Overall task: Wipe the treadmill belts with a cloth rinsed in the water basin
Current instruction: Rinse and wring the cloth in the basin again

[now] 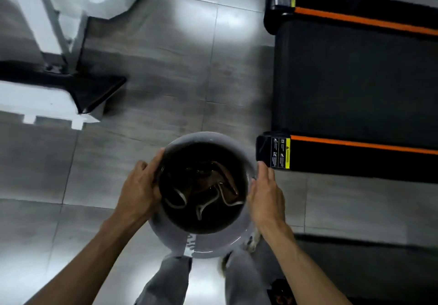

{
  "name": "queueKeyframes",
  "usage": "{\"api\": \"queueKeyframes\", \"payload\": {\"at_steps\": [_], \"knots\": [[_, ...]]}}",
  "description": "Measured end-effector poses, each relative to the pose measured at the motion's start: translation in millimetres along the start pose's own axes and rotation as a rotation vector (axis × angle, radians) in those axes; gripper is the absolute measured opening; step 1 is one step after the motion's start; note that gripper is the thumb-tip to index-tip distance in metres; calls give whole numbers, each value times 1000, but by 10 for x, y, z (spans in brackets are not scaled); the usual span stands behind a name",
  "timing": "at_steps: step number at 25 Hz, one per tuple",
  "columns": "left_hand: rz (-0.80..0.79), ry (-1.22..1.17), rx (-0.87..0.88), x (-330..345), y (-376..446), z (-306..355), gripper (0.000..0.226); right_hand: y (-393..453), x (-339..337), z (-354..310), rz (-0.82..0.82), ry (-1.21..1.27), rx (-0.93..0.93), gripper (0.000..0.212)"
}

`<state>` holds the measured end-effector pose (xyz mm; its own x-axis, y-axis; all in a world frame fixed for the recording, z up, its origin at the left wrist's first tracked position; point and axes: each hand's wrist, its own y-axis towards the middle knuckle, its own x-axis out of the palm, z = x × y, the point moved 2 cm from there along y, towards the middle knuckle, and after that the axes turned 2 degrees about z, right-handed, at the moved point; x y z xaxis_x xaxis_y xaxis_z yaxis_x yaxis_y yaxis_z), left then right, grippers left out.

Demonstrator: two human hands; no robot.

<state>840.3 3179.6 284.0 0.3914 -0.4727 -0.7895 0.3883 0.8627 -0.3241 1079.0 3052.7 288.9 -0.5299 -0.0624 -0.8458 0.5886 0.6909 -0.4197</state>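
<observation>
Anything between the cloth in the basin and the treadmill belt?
Nothing visible. The cloth lies soaking in the basin, held by the left hand and right hand. Only bare floor separates it from the treadmill belt, ahead and to the right.

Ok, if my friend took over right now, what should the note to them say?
Left hand grips the basin rim on one side, fingers curled over the edge.
Right hand rests against the other side; its grip is unclear.
The cloth lies soaking in the dark water in the basin.
The treadmill belt is just ahead to the right.
Done: nothing that shows.
Left: wring the cloth, wipe the belts.
</observation>
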Motion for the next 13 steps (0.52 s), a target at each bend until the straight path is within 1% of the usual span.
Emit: {"api": "queueKeyframes", "payload": {"at_steps": [3, 5, 7, 9, 13], "knots": [[39, -25, -63, 87, 162, 24, 75, 398, -47, -55, -40, -38, -64, 42], [55, -48, -132, 258, 260, 47, 73, 658, -69, -21, -68, -45, -108, 36], [87, -82, -213, 482, 308, 77, 75, 905, -70, 68, -105, -52, -167, 30], [135, -126, -275, 715, 286, 112, 77, 1131, -95, 134, -151, -103, -252, 32], [253, -179, -406, 1218, 223, 184, 76, 1598, -55, 234, -276, -239, -436, 47]]}}
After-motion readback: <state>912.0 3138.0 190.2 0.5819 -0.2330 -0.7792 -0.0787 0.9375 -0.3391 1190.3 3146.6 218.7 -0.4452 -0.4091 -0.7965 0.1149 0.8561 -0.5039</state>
